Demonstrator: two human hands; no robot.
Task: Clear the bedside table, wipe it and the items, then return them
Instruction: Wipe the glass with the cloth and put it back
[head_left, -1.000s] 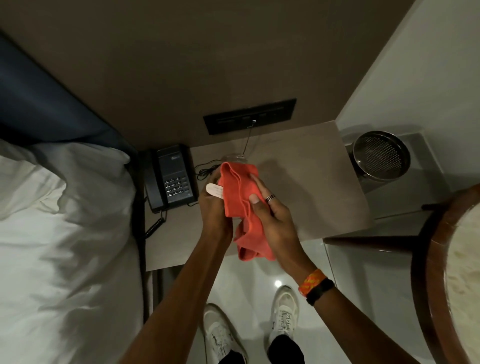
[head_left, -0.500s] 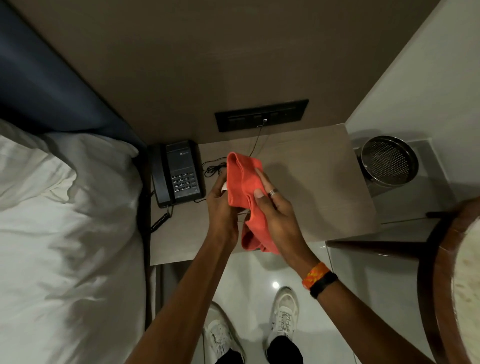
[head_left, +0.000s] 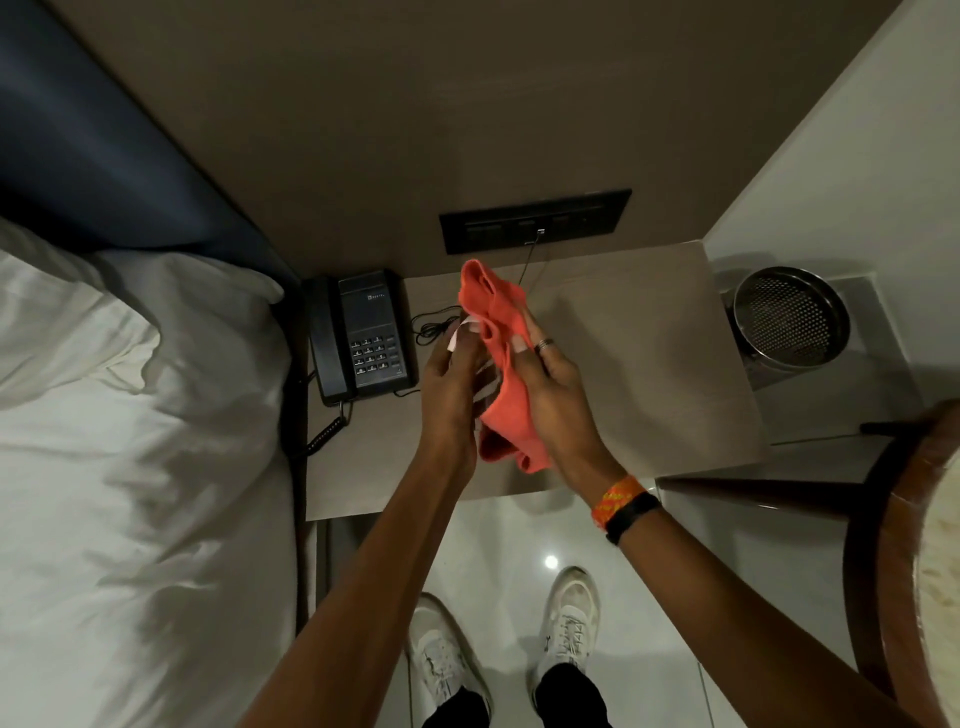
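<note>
Both hands are working above the worktop (head_left: 649, 364): the left hand (head_left: 449, 395) is pinching a small pale item (head_left: 457, 332), too hidden to identify, while the right hand (head_left: 558, 400) is gripping the orange cloth (head_left: 498, 332) wrapped around it. The telephone (head_left: 363, 332) is sitting at nine o'clock of the hands, its thin cable (head_left: 431, 327) coiling beside it. The item is looking likely to slip from such a light pinch; the dangling cloth could also be snagging the cable.

Orange-red cloth (head_left: 506, 364) hanging bunched above the pale bedside table (head_left: 649, 364); black telephone (head_left: 363, 335) sitting at its left rear corner.
</note>
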